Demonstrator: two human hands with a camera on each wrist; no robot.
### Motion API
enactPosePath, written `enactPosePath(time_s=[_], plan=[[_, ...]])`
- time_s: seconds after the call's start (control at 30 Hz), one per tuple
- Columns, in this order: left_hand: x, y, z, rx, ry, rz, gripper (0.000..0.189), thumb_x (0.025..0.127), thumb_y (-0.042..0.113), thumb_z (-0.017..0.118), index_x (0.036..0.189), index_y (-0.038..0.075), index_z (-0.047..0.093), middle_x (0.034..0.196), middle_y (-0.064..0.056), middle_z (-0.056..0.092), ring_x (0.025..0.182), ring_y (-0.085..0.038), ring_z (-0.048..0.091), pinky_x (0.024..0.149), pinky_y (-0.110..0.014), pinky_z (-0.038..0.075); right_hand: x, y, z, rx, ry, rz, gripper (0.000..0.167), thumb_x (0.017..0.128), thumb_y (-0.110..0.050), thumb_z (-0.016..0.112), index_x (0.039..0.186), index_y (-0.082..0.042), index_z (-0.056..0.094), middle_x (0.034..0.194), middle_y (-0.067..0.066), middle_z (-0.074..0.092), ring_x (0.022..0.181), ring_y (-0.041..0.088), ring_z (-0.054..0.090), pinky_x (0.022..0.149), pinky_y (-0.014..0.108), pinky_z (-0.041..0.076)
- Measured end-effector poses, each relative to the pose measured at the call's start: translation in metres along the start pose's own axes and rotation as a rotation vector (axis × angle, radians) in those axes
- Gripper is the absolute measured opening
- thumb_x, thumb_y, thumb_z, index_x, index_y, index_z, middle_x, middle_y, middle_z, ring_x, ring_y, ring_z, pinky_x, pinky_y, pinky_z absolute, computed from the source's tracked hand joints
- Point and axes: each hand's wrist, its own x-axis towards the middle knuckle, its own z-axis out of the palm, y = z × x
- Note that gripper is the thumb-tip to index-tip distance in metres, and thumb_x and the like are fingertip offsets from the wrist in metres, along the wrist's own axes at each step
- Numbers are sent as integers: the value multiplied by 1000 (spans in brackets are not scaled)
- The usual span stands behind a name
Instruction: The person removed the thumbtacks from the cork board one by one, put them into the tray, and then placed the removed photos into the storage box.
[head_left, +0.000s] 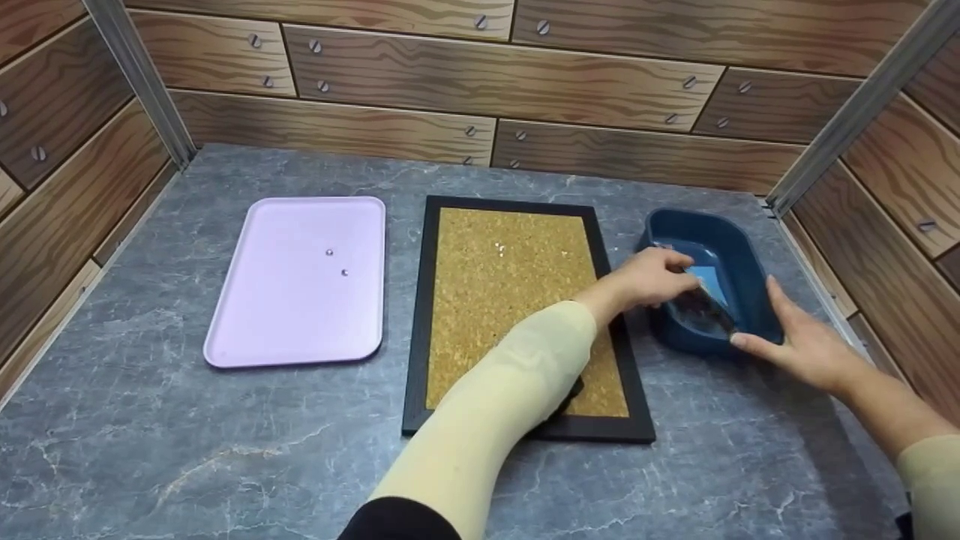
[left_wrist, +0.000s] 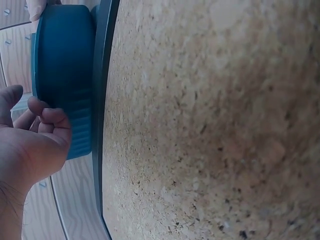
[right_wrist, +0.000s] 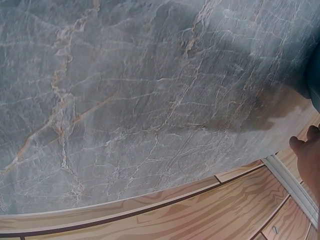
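Observation:
A dark blue plastic bin [head_left: 739, 240] stands on the right side of the table. My left hand [head_left: 654, 277] reaches over its near left rim, fingers curled around one end of a dark, shiny, partly see-through packet [head_left: 709, 309]. That packet slants across the bin toward my right thumb; its contents are unclear. In the left wrist view the same hand [left_wrist: 37, 142] shows bent fingers close beside the bin wall [left_wrist: 65, 65]. My right hand [head_left: 814, 349] holds the bin's near right corner, thumb at the rim. Inside the bin lies a light blue piece [head_left: 705, 279].
A black-framed cork board [head_left: 517, 300] lies under my left forearm, with small white bits [head_left: 500, 248] on it and a black object [head_left: 571, 394] partly hidden by the sleeve. To the left, a lilac tray [head_left: 292, 315] bears two small shiny pieces [head_left: 344, 272]. Wood-patterned walls [head_left: 420, 75] enclose the table.

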Motion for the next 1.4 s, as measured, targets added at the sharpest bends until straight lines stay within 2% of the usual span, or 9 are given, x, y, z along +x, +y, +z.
enactPosePath(time_s=[0.27,0.5,0.6,0.9,1.17,1.27,1.4], plan=[[2,0,0,61,7,-1,46,103,27,67,149,22,64,107,9,66,58,-10,51,56,-24,47,1,-1,0,0,3,-6,113,105,-54,60,163,3,-17,159,51,7,141,73,20,110,81,24],[0,2,0,81,-3,-18,48,103,30,68,151,25,62,125,15,67,69,-8,59,62,-23,52,0,-1,0,-8,6,-6,113,104,-54,60,163,4,-16,158,52,8,140,73,22,109,81,25],[-1,2,0,74,-7,-21,49,103,30,68,151,26,62,126,15,67,67,-8,58,62,-24,52,-1,-2,0,-5,6,-5,113,104,-54,61,163,4,-16,158,51,8,140,73,22,109,81,25],[-8,6,-4,-20,-44,-51,50,105,33,68,154,31,57,132,15,67,59,-13,53,66,-33,54,-2,-1,-1,22,-15,2,112,105,-53,60,163,0,-20,161,49,3,143,72,17,110,82,22],[-11,4,-14,-185,-40,-72,51,106,40,67,155,30,57,146,14,60,58,-18,56,72,-40,57,-1,-1,-2,8,-14,5,112,105,-54,59,163,2,-20,160,50,2,142,73,17,109,83,22],[-12,4,-15,-204,-31,-66,53,106,44,65,155,27,57,148,13,59,56,-18,53,73,-41,57,-1,-2,-2,9,-16,7,113,105,-54,59,162,2,-21,160,50,1,142,73,16,109,83,22],[-12,5,-15,-170,-6,-74,54,106,47,64,155,24,58,147,12,61,56,-17,52,76,-41,59,0,-2,-1,8,-17,7,113,105,-55,59,162,2,-21,161,49,2,143,72,16,109,82,22]])
